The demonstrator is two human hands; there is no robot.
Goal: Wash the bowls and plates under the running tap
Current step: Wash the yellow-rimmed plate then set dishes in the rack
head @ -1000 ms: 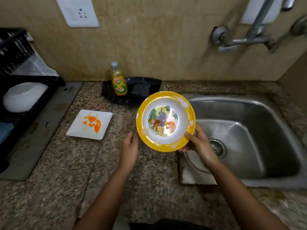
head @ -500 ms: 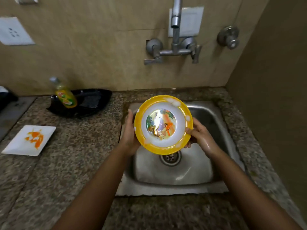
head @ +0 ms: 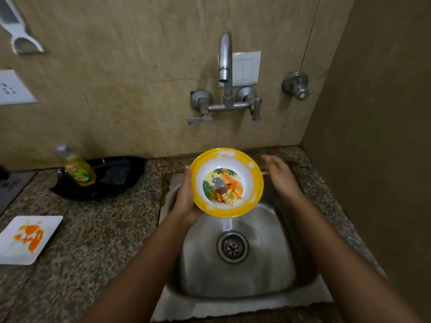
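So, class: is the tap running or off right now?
Off, it seems: no stream falls from the tap spout toward the yellow bowl held by the left hand.

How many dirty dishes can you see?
2. The yellow bowl, with suds on its rim, is held over the sink by the left hand. The white plate, smeared orange, lies on the counter at far left. Others may be out of view.

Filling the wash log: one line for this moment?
left hand holds yellow bowl | over sink | right hand open, off bowl | tap unclear
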